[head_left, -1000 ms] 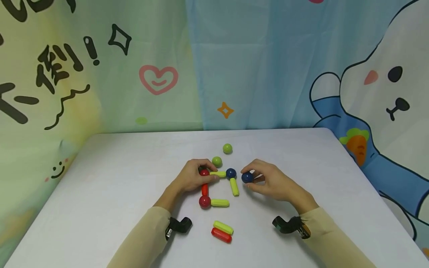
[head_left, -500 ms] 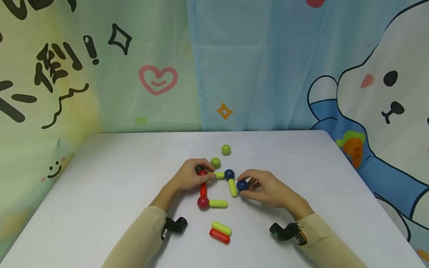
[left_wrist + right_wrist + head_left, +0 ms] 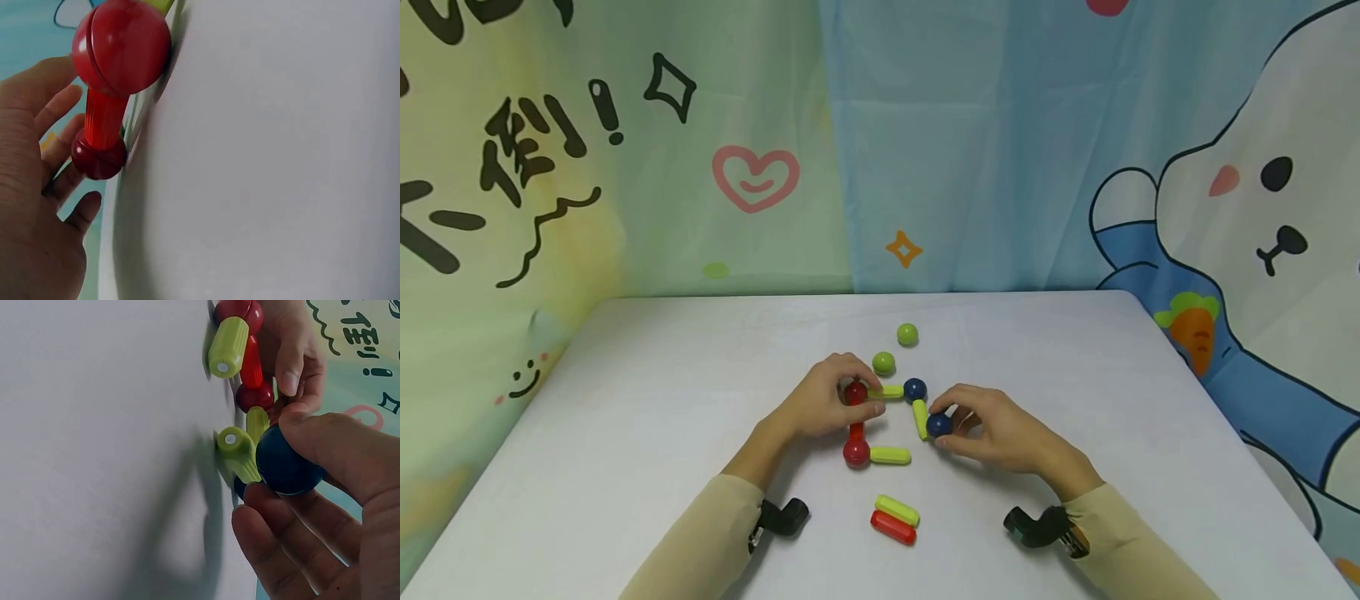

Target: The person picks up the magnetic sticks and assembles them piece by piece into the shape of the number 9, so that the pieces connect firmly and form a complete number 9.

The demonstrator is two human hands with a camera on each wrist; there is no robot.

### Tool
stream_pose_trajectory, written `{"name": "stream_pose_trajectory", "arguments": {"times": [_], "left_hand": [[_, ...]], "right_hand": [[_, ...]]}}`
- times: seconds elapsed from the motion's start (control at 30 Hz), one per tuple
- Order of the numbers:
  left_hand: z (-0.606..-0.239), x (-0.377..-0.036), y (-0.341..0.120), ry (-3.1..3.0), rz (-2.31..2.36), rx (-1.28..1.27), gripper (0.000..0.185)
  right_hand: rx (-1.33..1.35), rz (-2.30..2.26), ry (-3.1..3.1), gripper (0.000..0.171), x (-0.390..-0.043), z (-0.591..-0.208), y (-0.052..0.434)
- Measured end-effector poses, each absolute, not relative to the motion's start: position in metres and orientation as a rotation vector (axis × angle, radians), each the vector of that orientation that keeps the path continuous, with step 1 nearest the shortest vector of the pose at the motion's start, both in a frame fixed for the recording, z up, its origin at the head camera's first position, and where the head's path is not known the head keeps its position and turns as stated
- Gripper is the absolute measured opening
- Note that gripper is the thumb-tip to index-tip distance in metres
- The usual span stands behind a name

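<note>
My left hand (image 3: 823, 398) curls its thumb and fingers round the far red ball (image 3: 854, 392) of a ball-and-rod toy frame. A red rod (image 3: 104, 119) links that ball to the near red ball (image 3: 122, 47), from which a yellow-green rod (image 3: 890, 456) points right. Another yellow-green rod (image 3: 889, 392) runs from the far ball to a blue ball (image 3: 914, 389); from there a third rod (image 3: 921, 419) slants toward me. Between thumb and fingers my right hand (image 3: 1011, 427) pinches a second blue ball (image 3: 289, 461), right at that rod's near end.
Two green balls, one nearer (image 3: 883, 363) and one farther (image 3: 907, 334), lie beyond the frame. Closer to me, a loose yellow-green rod (image 3: 897, 509) lies beside a red one (image 3: 893, 527). The white table (image 3: 700, 333) ends at a printed curtain (image 3: 962, 167).
My right hand has brought its blue ball left and toward me, up to the slanted rod's end. My left thumb has shifted toward me, off the rod it overlapped.
</note>
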State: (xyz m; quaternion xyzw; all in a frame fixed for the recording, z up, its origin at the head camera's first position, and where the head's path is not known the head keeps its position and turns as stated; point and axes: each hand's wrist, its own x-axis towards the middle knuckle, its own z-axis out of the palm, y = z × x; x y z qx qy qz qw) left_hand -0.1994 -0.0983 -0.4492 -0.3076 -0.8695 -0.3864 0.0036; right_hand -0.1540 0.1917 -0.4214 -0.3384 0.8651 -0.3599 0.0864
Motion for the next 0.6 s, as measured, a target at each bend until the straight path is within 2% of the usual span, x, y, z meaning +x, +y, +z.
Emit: {"name": "stream_pose_trajectory", "arguments": {"times": [0.37,0.6], "left_hand": [[-0.435,-0.176,-0.092,-2.721,-0.946,-1.116,0.028],[-0.430,-0.164,-0.085,-2.738,-0.803,-1.215,0.036]], "right_hand": [[-1.034,-1.090,2.563,0.034,-0.151,-0.424,0.191],[-1.019,-1.149,2.510,0.034,-0.148,-0.427,0.190]]}}
